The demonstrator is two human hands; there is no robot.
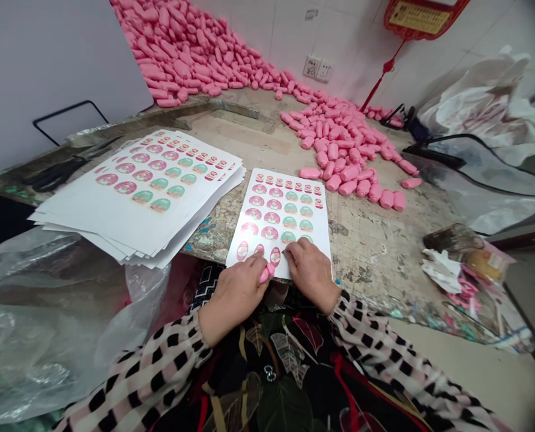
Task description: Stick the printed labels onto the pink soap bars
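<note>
A white sheet of stickers (323, 240) lies at the table's front edge, printed with rows of pink, green and red labels. My left hand (240, 285) is closed around a small pink bottle (267, 273) over the sheet's lower edge. Just beyond the bottle is an oval pink sticker (275, 256) on the sheet. My right hand (311, 271) rests on the sheet's lower right part, thumb and fingertips drawn together beside that sticker. What sits between those fingertips, if anything, is too small to make out. Part of the bottle is hidden by my left fingers.
A stack of sticker sheets (82, 210) lies to the left. Loose pink bottles (348, 153) are spread at the right back, with a large heap (190, 51) by the wall. Clear plastic bags (69, 324) hang at the left front. Scraps (447, 270) litter the right edge.
</note>
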